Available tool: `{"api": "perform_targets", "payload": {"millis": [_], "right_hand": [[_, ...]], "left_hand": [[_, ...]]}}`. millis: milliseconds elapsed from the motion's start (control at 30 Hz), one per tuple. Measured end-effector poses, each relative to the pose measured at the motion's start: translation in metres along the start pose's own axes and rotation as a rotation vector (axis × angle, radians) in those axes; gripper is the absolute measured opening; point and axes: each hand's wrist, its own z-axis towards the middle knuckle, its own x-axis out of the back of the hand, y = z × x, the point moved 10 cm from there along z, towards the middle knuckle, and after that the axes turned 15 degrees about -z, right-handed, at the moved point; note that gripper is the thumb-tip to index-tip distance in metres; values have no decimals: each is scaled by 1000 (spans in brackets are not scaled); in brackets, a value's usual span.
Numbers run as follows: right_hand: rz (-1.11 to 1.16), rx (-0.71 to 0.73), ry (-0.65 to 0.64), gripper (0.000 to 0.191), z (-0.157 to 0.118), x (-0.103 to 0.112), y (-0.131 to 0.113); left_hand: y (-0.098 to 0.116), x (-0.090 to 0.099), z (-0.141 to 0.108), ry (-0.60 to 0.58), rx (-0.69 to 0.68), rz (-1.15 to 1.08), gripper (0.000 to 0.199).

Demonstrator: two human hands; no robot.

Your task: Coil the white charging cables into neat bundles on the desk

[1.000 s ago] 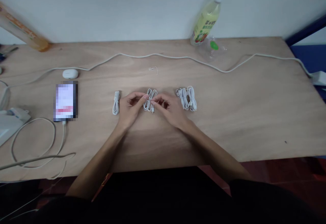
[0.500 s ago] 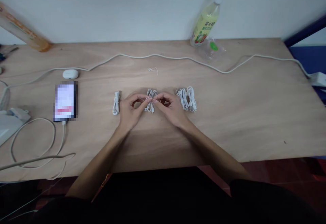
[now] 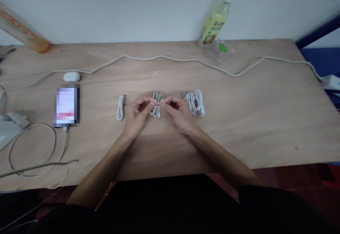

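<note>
White coiled cable (image 3: 157, 108) is pinched by both hands (image 3: 156, 110), fingertips hiding its middle.

Matt wooden table (image 3: 265, 120), smooth white plastic-coated cable bundle (image 3: 157, 103), clear glossy plastic bottle (image 3: 214, 21)

Light is soft, even and rather dim, with a cool cast on the wall (image 3: 132, 10). A faint shadow lies on the table (image 3: 265, 120) under the hands, toward 6 o'clock. The bottom edge falls to near black. The table's far edge bows from wide-angle distortion. Detail is soft throughout; the phone (image 3: 66, 106) screen is pixelated.
</note>
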Motion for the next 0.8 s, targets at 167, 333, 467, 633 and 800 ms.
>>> {"api": "perform_targets", "payload": {"millis": [167,333,467,633,800], "right_hand": [[48,-55,8,36,0,-1,7],[40,-116,-31,41,0,-5,12],[-14,-20,0,44,0,-2,4],[-235,119,77,36,-7,5,-12],[-419,298,148,21,-18,6,-38]], "left_hand": [[0,0,0,9,-14,6,34],[9,-1,-1,-13,-73,82,28],[17,-2,-2,-16,-118,140,22],[17,-1,-2,-1,-91,157,20],[15,-2,-5,6,-65,108,20]]}}
